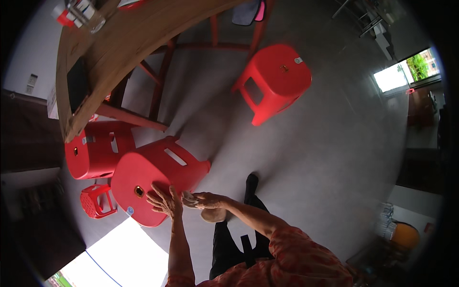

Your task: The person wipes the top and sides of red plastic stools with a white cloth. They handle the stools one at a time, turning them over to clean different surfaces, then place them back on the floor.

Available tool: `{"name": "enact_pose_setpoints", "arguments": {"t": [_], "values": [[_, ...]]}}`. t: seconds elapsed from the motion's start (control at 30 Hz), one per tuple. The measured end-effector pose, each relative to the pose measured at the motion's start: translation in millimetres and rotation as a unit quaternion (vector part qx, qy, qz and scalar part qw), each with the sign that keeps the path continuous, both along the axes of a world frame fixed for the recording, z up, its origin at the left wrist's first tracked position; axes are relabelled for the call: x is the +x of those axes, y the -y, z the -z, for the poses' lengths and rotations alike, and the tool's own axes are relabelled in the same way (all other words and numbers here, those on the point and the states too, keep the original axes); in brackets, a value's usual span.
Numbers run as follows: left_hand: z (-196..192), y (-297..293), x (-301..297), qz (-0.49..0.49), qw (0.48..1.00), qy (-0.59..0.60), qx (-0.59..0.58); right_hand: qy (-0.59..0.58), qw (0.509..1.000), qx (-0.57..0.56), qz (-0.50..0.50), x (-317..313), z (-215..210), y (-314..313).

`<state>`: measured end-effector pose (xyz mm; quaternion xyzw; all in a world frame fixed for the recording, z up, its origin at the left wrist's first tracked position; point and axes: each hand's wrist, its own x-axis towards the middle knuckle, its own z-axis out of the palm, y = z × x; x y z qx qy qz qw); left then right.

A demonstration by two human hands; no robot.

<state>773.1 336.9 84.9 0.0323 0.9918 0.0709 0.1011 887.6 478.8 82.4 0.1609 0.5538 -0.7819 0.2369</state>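
A large red plastic stool point(143, 167) stands tilted in the view at my left front, its seat toward me. My left hand point(165, 203) lies on the edge of that seat with its fingers spread. Beside it, my right hand point(208, 200) is closed around a crumpled beige cloth point(189, 199), close to the stool's side. Just below the right hand shows a rounded tan patch point(213, 215); I cannot tell whether it belongs to the cloth.
Another red stool point(98, 148) and a small red stool point(97, 201) stand to the left. A separate red stool point(282, 71) is farther ahead. The wooden table point(138, 28) carries a bottle point(88, 16) and a dark flat object point(77, 85). Bright doorway light enters lower left.
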Motion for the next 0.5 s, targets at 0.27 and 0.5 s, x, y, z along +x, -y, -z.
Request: {"name": "enact_pose_setpoints", "arguments": {"t": [0.27, 0.5], "values": [[-2, 4, -9, 0.003, 0.996, 0.065, -0.065, 0.078, 0.889, 0.343, 0.293, 77, 45, -182], [13, 19, -8, 0.023, 0.996, -0.012, -0.091, 0.056, 0.647, 0.677, 0.347, 91, 27, -349]]}}
